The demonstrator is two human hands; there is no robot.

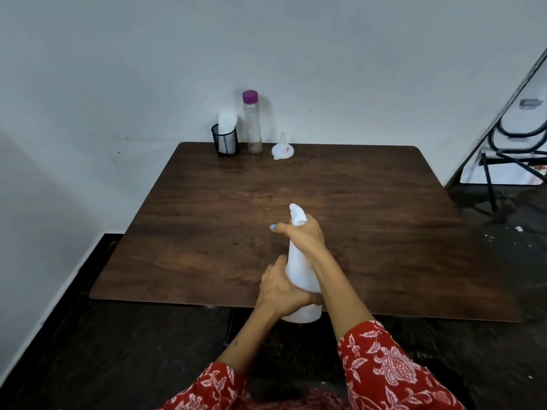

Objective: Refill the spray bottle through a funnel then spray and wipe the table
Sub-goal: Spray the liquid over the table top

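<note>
A white spray bottle [299, 270] is held over the near edge of the dark wooden table [207, 226], nozzle pointing away from me. My left hand [281, 288] grips its lower body. My right hand [305, 235] wraps round the neck just under the spray head, one finger stretched out to the left. A white funnel [282, 148] sits upside down at the far edge of the table. Beside it stands a tall clear bottle [252, 125] with a purple cap. A white cloth [227, 122] sticks out of a black mesh cup [225, 142] at the far left.
The table stands against a pale wall. A dark metal chair frame [503, 161] leans at the right, on a dark floor.
</note>
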